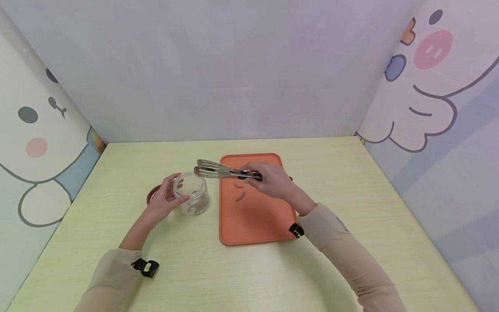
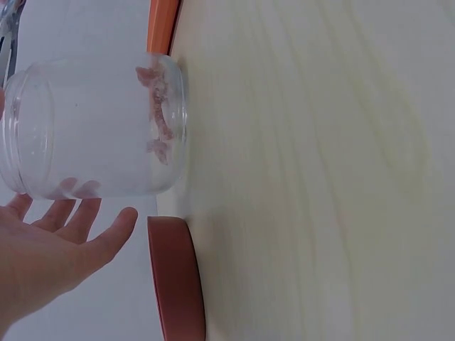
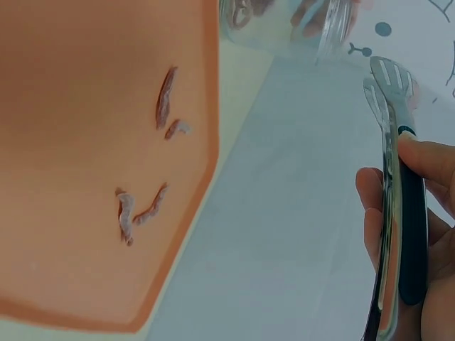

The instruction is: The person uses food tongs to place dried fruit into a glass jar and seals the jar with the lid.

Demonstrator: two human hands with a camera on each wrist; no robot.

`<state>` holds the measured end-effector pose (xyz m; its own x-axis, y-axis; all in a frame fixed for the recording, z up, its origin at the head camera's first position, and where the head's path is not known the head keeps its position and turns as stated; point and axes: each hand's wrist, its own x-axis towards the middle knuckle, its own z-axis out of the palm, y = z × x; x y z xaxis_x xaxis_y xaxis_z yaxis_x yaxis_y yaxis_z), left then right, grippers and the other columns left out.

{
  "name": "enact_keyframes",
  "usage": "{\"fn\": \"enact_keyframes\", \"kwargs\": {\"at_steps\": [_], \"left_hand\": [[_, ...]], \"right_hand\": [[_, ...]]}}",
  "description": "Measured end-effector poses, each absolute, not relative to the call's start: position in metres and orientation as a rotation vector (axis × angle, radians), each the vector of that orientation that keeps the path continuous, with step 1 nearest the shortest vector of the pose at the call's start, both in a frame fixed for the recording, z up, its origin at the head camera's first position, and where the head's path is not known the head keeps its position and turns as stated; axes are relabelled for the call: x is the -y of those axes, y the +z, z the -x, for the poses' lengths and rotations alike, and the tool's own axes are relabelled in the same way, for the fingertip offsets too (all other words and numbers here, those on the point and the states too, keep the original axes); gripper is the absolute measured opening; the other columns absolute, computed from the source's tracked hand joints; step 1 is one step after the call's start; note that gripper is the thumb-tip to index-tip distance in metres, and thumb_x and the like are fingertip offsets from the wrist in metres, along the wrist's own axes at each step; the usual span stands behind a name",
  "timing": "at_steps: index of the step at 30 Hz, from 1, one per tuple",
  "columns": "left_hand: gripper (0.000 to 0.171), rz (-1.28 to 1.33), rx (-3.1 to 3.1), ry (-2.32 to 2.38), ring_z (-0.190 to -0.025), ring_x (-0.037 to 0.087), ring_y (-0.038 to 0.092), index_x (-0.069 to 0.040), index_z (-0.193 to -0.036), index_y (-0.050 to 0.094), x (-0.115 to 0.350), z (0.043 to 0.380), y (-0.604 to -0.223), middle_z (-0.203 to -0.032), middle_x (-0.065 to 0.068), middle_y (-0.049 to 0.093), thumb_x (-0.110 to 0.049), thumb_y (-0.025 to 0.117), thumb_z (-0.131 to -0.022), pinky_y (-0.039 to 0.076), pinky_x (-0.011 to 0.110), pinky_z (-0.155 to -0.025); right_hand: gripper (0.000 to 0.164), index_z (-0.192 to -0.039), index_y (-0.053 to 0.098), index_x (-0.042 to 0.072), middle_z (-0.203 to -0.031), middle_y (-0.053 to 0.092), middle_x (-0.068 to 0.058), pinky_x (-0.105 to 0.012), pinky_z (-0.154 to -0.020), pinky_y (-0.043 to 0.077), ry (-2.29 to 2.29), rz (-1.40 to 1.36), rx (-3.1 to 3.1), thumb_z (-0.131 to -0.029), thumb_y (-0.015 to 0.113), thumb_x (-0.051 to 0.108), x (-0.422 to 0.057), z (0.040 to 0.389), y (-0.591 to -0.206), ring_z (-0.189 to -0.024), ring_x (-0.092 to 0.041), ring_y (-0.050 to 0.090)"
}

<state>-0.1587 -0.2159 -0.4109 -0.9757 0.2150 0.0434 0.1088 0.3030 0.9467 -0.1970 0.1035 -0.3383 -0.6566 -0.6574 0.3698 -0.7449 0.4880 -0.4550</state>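
Observation:
My left hand [image 1: 163, 201] holds a clear jar [image 2: 99, 128] around its upper part, thumb at the near side of the rim. Several small reddish-brown, dried-looking strips [image 2: 158, 106] lie at the jar's bottom. My right hand [image 1: 270, 178] grips metal serving tongs [image 1: 218, 170] with dark handles, held above the orange tray [image 1: 257, 221]. Their slotted tips point left and overlap the jar's rim in the head view; nothing shows between them. On the tray lie several more strips [image 3: 166, 99], partly hidden by the right hand in the head view.
A round reddish-brown lid [image 2: 176, 280] rests on the table just left of the jar, partly behind my left hand in the head view. The pale wooden table [image 1: 187, 268] meets a plain wall [image 1: 234, 86] at the back. Cartoon-printed walls stand on both sides.

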Motion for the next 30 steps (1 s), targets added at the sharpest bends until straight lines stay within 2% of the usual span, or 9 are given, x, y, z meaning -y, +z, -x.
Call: {"fn": "enact_keyframes", "kwargs": {"at_steps": [4, 7, 12, 17, 21, 30], "left_hand": [[0.070, -0.305, -2.466, 1.776, -0.121, 0.036, 0.032, -0.013, -0.135, 0.020, 0.217, 0.159, -0.411, -0.135, 0.022, 0.029, -0.022, 0.064, -0.082, 0.041, 0.021, -0.084], [0.070, -0.310, -2.468, 1.773, -0.120, 0.037, 0.032, -0.013, -0.136, 0.020, 0.217, 0.159, -0.411, -0.135, 0.022, 0.029, -0.021, 0.064, -0.082, 0.041, 0.020, -0.083], [0.070, -0.327, -2.461, 1.782, -0.120, 0.037, 0.032, -0.012, -0.136, 0.019, 0.217, 0.158, -0.411, -0.135, 0.023, 0.029, -0.020, 0.063, -0.082, 0.040, 0.015, -0.081], [0.069, -0.330, -2.451, 1.801, -0.120, 0.038, 0.031, -0.012, -0.136, 0.020, 0.217, 0.158, -0.411, -0.135, 0.024, 0.029, -0.020, 0.063, -0.082, 0.039, 0.012, -0.079], [0.068, -0.330, -2.450, 1.802, -0.120, 0.038, 0.032, -0.011, -0.136, 0.020, 0.216, 0.158, -0.411, -0.134, 0.024, 0.029, -0.019, 0.063, -0.083, 0.039, 0.012, -0.080], [0.069, -0.305, -2.452, 1.796, -0.120, 0.039, 0.031, -0.010, -0.136, 0.019, 0.215, 0.158, -0.411, -0.134, 0.024, 0.028, -0.020, 0.063, -0.083, 0.039, 0.013, -0.080]], "right_hand": [[0.029, -0.111, 0.057, 0.010, -0.076, 0.058, 0.002, -0.024, -0.044, 0.034, 0.858, -1.180, 2.550, -0.083, 0.062, 0.016, -0.116, 0.200, -0.338, -0.050, -0.004, 0.042], [0.032, -0.112, 0.055, 0.009, -0.080, 0.056, 0.002, -0.026, -0.046, 0.035, 0.851, -1.146, 2.546, -0.083, 0.062, 0.019, -0.125, 0.202, -0.339, -0.052, -0.004, 0.041], [0.033, -0.112, 0.054, 0.011, -0.076, 0.050, 0.006, -0.026, -0.048, 0.036, 0.888, -1.125, 2.555, -0.081, 0.064, 0.017, -0.140, 0.204, -0.343, -0.052, -0.005, 0.038], [0.034, -0.110, 0.054, 0.012, -0.078, 0.052, 0.005, -0.026, -0.048, 0.036, 0.901, -1.147, 2.546, -0.079, 0.066, 0.020, -0.157, 0.206, -0.350, -0.055, -0.008, 0.040], [0.036, -0.111, 0.055, 0.013, -0.082, 0.054, 0.005, -0.026, -0.049, 0.038, 0.908, -1.150, 2.574, -0.079, 0.066, 0.025, -0.170, 0.205, -0.356, -0.058, -0.008, 0.042], [0.033, -0.110, 0.057, 0.015, -0.073, 0.049, 0.009, -0.025, -0.048, 0.038, 0.853, -1.227, 2.640, -0.080, 0.066, 0.024, -0.195, 0.202, -0.373, -0.055, -0.006, 0.042]]}}
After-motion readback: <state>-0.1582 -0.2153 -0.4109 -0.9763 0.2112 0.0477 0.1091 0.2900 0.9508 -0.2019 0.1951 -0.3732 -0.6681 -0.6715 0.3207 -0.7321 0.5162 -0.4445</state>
